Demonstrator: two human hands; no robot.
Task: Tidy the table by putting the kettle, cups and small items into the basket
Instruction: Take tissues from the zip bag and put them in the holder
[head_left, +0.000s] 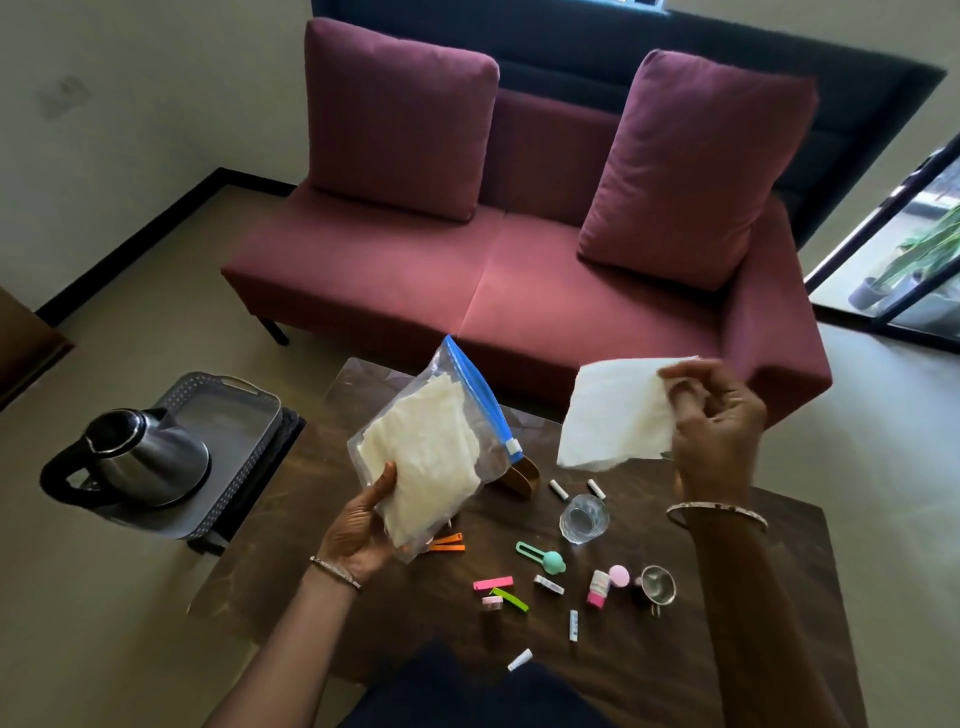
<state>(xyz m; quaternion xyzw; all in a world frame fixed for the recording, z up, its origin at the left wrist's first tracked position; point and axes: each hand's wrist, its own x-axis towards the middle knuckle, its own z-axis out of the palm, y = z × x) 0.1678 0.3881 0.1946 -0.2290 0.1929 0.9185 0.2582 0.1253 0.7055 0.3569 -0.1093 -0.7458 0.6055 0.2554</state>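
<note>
left hand (358, 530) is palm up over the 8 o'clock part of the table (779, 597), gripping the bottom corner of a clear zip bag (436, 457). thumb is pressed flat on the front and the other fingers are curled behind it, mostly hidden. the bag is stuffed with white sheets, its long axis runs roughly 12 to 6, and the blue zip strip is along its 2 o'clock edge.

right hand (717, 421) is raised at about 2 o'clock, wrist bent. thumb and fingertips pinch the edge of a loose white tissue (618, 415) that hangs out toward 9, with the rest of the fingers curled in. there's a bangle (717, 512) on that wrist.

kettle (140, 457) stands upright in the grey basket (244, 405), off the table's 9 o'clock side, handle pointing to 8.

on the table: a glass cup (584, 517) near the middle with its mouth facing the camera, a small metal cup (657, 584) at 4 o'clock from it, and orange clips (447, 543) just under the bag. there's also a teal clip (543, 555), a pink bottle (600, 587) and little white tubes (557, 489) scattered around.

print on the tubes and the bottle is too small to read.
</note>
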